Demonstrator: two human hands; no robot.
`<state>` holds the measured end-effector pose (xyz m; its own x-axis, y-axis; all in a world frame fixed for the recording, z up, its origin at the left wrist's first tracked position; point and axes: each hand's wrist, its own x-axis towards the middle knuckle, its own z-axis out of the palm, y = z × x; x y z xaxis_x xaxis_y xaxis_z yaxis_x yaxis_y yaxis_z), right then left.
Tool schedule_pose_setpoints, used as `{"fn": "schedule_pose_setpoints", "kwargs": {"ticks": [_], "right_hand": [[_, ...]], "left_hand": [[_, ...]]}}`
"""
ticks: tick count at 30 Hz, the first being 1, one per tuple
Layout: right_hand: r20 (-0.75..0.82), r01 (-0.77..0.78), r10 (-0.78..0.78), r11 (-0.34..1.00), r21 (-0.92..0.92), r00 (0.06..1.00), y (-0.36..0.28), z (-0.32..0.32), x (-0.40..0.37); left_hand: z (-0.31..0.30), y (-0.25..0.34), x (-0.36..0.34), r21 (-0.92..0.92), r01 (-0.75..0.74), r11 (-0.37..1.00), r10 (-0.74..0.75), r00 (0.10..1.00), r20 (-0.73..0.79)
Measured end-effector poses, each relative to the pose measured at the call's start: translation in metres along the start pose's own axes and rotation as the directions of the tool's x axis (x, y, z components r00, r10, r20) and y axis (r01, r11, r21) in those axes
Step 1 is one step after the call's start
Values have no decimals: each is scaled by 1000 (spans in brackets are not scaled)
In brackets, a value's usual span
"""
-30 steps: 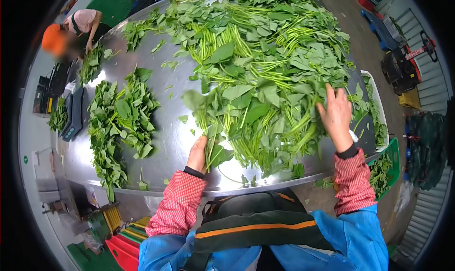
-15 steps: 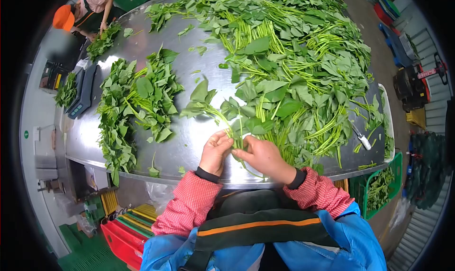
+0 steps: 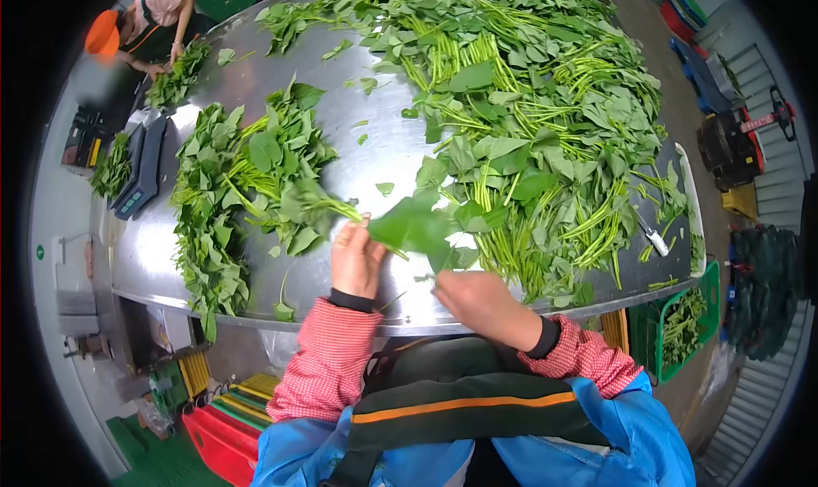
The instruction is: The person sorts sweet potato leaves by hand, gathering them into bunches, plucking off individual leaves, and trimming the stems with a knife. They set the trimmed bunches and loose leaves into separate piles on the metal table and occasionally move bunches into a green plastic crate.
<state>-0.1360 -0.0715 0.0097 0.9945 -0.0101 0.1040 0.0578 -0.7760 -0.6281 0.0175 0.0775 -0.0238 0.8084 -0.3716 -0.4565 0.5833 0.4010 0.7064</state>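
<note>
My left hand (image 3: 356, 257) is closed on a few leafy green stems (image 3: 315, 201), whose leaves point left toward the sorted bunches. My right hand (image 3: 484, 301) is pinched shut at the base of a large green leaf (image 3: 413, 224), which is smeared by motion between the two hands. Just beyond my right hand spreads a big pile of leafy greens (image 3: 545, 138) with long stems. To the left lie bunched greens (image 3: 209, 206) and another bunch (image 3: 277, 159) beside them on the metal table (image 3: 366, 159).
A white-handled tool (image 3: 656, 242) lies at the table's right. At the left edge stands a scale (image 3: 143, 167) beside more greens. A co-worker in an orange cap (image 3: 102, 34) handles greens at the far left. Below the table are a green crate (image 3: 711, 308) and a red crate (image 3: 217, 444).
My hands have moved apart: the left went left with the stems, the right went slightly right and down. A large leaf now stretches between them.
</note>
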Motion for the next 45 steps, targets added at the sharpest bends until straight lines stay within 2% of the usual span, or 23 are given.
{"fn": "schedule_pose_setpoints", "kwargs": {"ticks": [1, 2, 4, 7, 10, 13, 15, 16, 17, 20, 21, 22, 24, 25, 26, 28, 30, 32, 35, 38, 40, 41, 45], "right_hand": [[197, 27, -16, 998, -52, 980, 7, 7, -7], [234, 1, 17, 997, -74, 972, 9, 10, -16], [302, -37, 73, 991, -126, 950, 12, 8, -22], [-114, -337, 318, 908, -250, 941, 30, -4, -21], [-261, -441, 365, 823, -359, 893, 62, -8, -15], [-267, -414, 335, 845, -338, 903, 70, -6, -8], [-314, -472, 440, 881, -31, 842, 62, -26, -4], [-329, -482, 495, 867, 126, 804, 59, -35, -3], [-348, -492, 498, 863, 113, 794, 64, -33, -4], [-264, -464, 390, 811, -356, 882, 76, -6, -13], [-285, -468, 378, 786, -403, 881, 77, 0, -7], [-273, -493, 426, 831, -257, 862, 77, -2, -7], [-222, -509, 506, 859, 48, 834, 71, -17, -4], [-99, -448, 599, 688, 570, 795, 66, -31, -2], [45, -421, 644, 443, 792, 764, 48, -60, 3], [117, -482, 660, 404, 777, 742, 62, -62, 2], [-206, -525, 596, 792, 312, 776, 62, -38, 3], [-127, -455, 593, 721, 522, 795, 51, -26, 10], [-216, -394, 475, 857, 332, 853, 30, -10, 21], [-203, -325, 358, 929, 178, 912, 14, 3, 28], [-168, -292, 306, 951, 105, 937, 6, 10, 31], [-178, -269, 292, 953, 140, 940, 7, 15, 31], [-293, -286, 387, 898, 334, 874, 5, 16, 29]], "left_hand": [[-4, 5, 3, 3, 31, 1000, -30, 999, -20], [-8, 8, 5, 14, 38, 999, -38, 999, 35], [-22, 4, 7, 78, 151, 985, -151, 989, -4], [-35, -4, 4, -1, 400, 916, -398, 913, 87], [-22, -15, 0, 87, 506, 858, -512, 828, 229], [25, -13, -13, 159, 385, 909, -402, 911, 91], [38, -4, -16, 232, 261, 937, -267, 964, -4], [29, -3, -11, 222, 254, 941, -270, 962, 42], [12, -4, -2, 210, 249, 946, -272, 958, 89], [2, -9, -1, 234, 305, 923, -337, 935, 109], [3, -9, -4, 238, 345, 908, -380, 918, 116], [3, -9, -6, 243, 384, 891, -420, 899, 121], [-1, -5, -5, 223, 332, 917, -365, 922, 126], [-2, -1, -5, 213, 300, 930, -330, 936, 124], [-1, 3, -4, 203, 268, 942, -296, 947, 125], [5, 8, -10, 232, 208, 950, -248, 956, 159], [18, 9, -17, 273, 138, 952, -192, 964, 182], [17, 6, -19, 283, 147, 948, -216, 949, 230], [32, -5, -28, 332, 161, 929, -246, 941, 232], [24, -30, -20, 283, 258, 924, -320, 925, 204], [15, -34, -15, 246, 296, 923, -356, 898, 258], [13, -35, -14, 228, 313, 922, -371, 883, 287], [15, -34, -18, 35, 362, 932, -363, 922, 131]]}}
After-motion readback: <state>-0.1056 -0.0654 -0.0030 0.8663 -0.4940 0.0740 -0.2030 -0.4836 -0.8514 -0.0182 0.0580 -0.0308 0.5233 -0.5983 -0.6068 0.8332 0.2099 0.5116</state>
